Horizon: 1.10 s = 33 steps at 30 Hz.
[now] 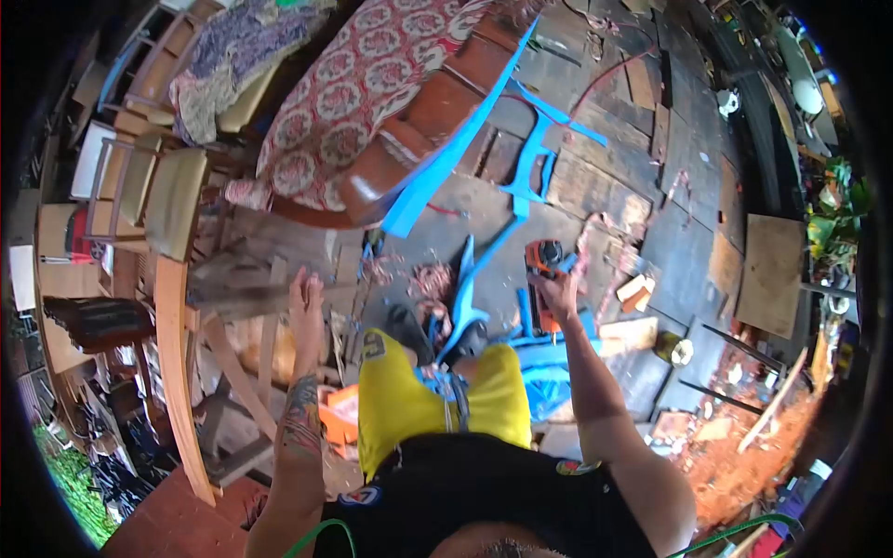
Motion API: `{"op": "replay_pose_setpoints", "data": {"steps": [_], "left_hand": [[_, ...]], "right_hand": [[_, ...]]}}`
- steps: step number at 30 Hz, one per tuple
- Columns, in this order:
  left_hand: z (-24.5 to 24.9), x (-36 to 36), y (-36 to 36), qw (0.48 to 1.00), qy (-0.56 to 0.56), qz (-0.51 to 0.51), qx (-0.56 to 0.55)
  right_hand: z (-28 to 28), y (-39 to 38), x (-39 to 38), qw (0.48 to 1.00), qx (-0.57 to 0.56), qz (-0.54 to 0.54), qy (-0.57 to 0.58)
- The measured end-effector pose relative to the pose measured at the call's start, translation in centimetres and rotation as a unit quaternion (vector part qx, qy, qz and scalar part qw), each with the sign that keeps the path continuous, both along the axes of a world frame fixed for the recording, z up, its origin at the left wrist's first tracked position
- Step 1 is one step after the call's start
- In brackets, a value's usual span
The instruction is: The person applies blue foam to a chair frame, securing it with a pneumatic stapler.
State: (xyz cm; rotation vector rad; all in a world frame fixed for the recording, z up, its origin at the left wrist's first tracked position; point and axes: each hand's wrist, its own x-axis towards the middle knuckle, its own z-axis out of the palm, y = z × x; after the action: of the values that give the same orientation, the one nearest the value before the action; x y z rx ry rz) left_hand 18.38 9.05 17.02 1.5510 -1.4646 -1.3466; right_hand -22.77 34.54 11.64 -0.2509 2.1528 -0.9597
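My right hand (561,296) is closed around an orange-and-black power tool (542,255), whose exact kind I cannot make out. Its lower part hangs below my grip. Out to the left, my left hand (305,296) holds nothing, its fingers loosely stretched. Beyond my hands stands a brown wooden piece of furniture (409,153) partly covered by red-and-cream patterned fabric (344,93). A long blue strip (456,149) leans along its edge. More blue cut pieces (532,158) lie on the floor, one blue piece (463,302) close to my feet.
Wooden chairs (172,200) crowd the left side, beside a bare wooden frame (177,372). A red hose (614,70) curves across the board-covered floor (595,186). Fabric scraps (433,279), a tin can (674,349) and wood offcuts (635,293) lie around. Orange soil (707,446) shows at right.
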Motion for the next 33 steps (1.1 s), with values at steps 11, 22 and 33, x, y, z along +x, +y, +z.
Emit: {"op": "replay_pose_setpoints", "data": {"steps": [11,22,33], "left_hand": [[-13.7,-14.5,-8.0,0.807,-0.059,-0.076,-0.583],[-12.9,-20.3,-6.3,0.805,0.108,0.079,-0.579],[-12.7,-19.1,-6.2,0.796,0.031,0.020,-0.605]], "right_hand": [[-28.5,-4.7,2.2,0.978,-0.081,-0.189,-0.030],[-47.5,-9.4,-0.2,0.863,-0.334,-0.353,-0.141],[-56.2,-5.5,2.4,0.801,-0.318,-0.450,-0.234]]}}
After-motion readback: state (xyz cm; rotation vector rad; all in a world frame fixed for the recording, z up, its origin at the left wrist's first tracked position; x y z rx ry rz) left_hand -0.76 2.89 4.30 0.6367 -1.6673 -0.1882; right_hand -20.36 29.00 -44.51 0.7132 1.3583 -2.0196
